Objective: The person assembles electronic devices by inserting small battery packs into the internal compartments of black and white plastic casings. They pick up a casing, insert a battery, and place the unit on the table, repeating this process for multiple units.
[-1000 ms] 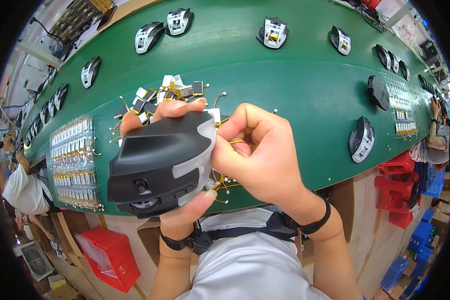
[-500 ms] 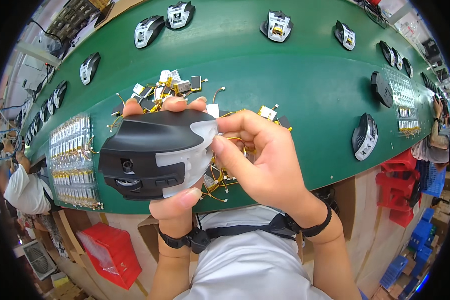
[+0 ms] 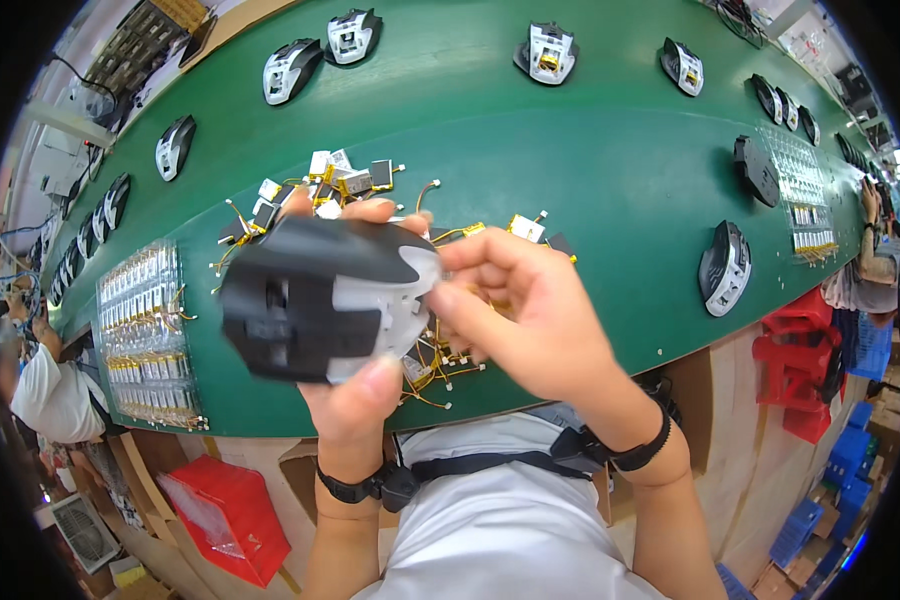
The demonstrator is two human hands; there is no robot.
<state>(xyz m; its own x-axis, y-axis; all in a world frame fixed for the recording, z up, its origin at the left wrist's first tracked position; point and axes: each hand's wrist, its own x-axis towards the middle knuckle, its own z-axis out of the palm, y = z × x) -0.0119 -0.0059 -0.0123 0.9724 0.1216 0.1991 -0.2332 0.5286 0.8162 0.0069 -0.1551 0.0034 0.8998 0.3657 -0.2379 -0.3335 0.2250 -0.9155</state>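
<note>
A black computer mouse (image 3: 305, 260) with a translucent white section is held up in front of me, slightly blurred by motion. My left hand (image 3: 355, 395) is closed around it, thumb on the near side and fingertips over the far side. At the pale end of the mouse, my right hand (image 3: 535, 315) pinches the edge between thumb and forefinger. Anything small inside that pinch is hidden. Behind and below both hands lies a loose pile of small battery packs (image 3: 380, 172) with thin wires and white plugs, partly covered by the mouse and fingers.
On the green table (image 3: 590, 170) stand several mouse bodies, one of them a black and white mouse (image 3: 727, 270) at right. A clear tray of batteries (image 3: 140, 330) lies at left, another clear tray (image 3: 805, 190) at right. Co-workers sit at both sides; a red crate (image 3: 230, 520) stands below.
The mouse has turned and tilted in my left hand, its black end moving slightly right. My right hand keeps its pinch at the pale end. The view has shifted slightly.
</note>
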